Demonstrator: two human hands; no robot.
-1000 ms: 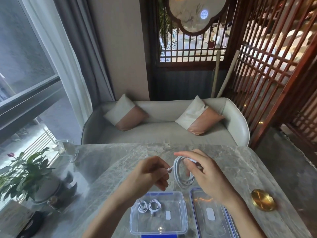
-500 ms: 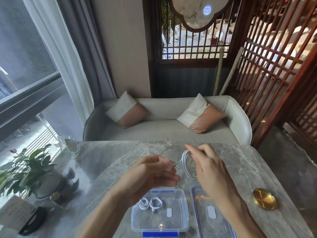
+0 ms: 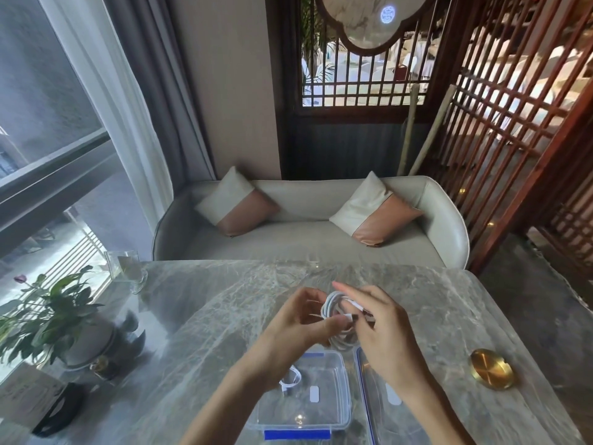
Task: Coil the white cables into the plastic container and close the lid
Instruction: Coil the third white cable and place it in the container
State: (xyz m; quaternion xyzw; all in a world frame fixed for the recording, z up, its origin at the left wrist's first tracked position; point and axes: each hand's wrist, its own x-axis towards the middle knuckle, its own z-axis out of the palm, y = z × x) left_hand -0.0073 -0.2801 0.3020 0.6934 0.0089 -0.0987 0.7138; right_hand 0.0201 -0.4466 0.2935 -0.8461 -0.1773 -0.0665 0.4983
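White cable coil point(image 3: 337, 319) — pinched between left hand point(image 3: 298, 326) and right hand point(image 3: 382, 335) — hangs above the clear plastic container point(image 3: 333, 409).

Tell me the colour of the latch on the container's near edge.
Blue, on the clear plastic container, best seen in the head view at the latch.

hands: left point(image 3: 293, 329), right point(image 3: 383, 335) | pinch coiled white cable point(image 3: 337, 319) | above open container point(image 3: 333, 409)
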